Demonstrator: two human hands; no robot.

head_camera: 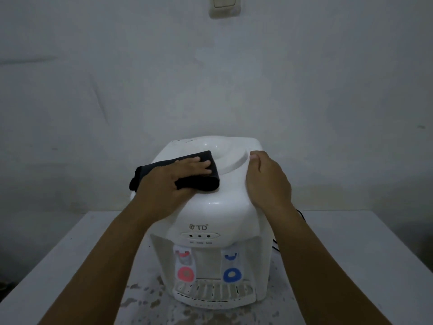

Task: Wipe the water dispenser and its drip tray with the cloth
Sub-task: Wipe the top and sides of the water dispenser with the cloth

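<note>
A white tabletop water dispenser [212, 207] stands on a white table, with a red tap [185, 273] and a blue tap [232, 274] on its front. Its slotted drip tray [212, 294] sits at the bottom front. A folded black cloth [201, 181] lies on the left of the dispenser's top. My left hand [173, 181] presses flat on the cloth, thumb tucked under its near edge. My right hand [267, 179] rests against the top's right side, fingers curved along the raised round cap [230, 158].
The white table [77, 254] shows worn, stained patches around the dispenser's base. A black power cord [301, 213] runs behind the dispenser on the right. A bare wall stands close behind, with a light switch [224, 4] high up.
</note>
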